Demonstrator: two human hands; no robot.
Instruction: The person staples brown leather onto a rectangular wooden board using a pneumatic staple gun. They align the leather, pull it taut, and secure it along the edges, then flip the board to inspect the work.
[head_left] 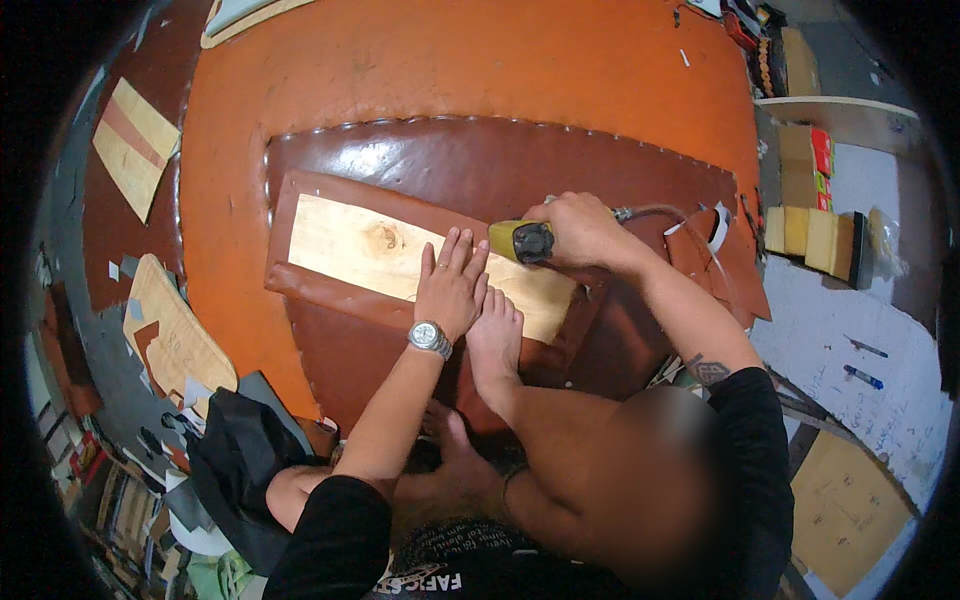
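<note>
My left hand (452, 288), with a silver watch on the wrist, lies flat with fingers spread on a pale wooden board (350, 240). A brown leather strip (320, 290) wraps the board's edges, and both lie on a large dark-brown leather panel (470, 160). My right hand (452, 445) rests at the panel's near edge, partly hidden under arms. A co-worker leans in from the lower right. One of their hands (495, 338) presses the board beside mine. Their other hand (580, 230) grips a yellow air stapler (520, 241) with a hose, at the board's far right end.
The work lies on a wide orange leather sheet (450, 60). Cardboard templates (175, 330) and a striped board (135, 145) sit on the left, and black fabric (235, 450) at the lower left. Foam blocks (810, 235) and pens (862, 377) are on the right.
</note>
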